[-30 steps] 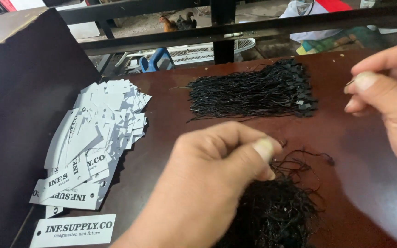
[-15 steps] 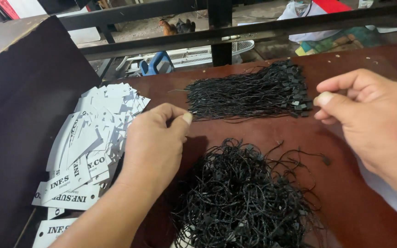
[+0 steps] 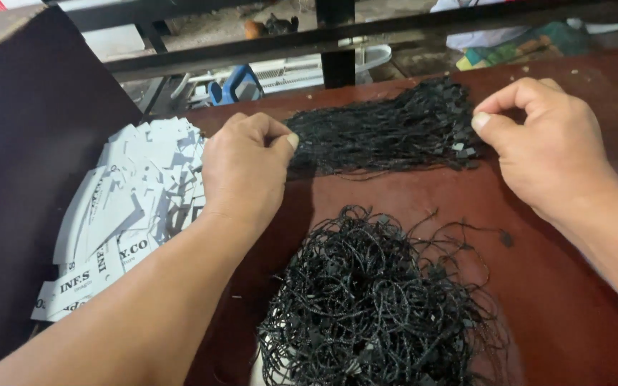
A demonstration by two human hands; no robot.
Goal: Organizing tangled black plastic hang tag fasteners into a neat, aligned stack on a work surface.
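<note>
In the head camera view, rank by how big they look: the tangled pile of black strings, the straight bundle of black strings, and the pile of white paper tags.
1. Tangled pile, though it lies nearest the camera.
2 and 3. White paper tags and straight bundle look alike; the left hand covers part of each, so no ranking.

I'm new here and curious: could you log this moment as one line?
left hand: pinching at straight string bundle | right hand: pinching its other end | tangled strings: near | white tags: left
</note>
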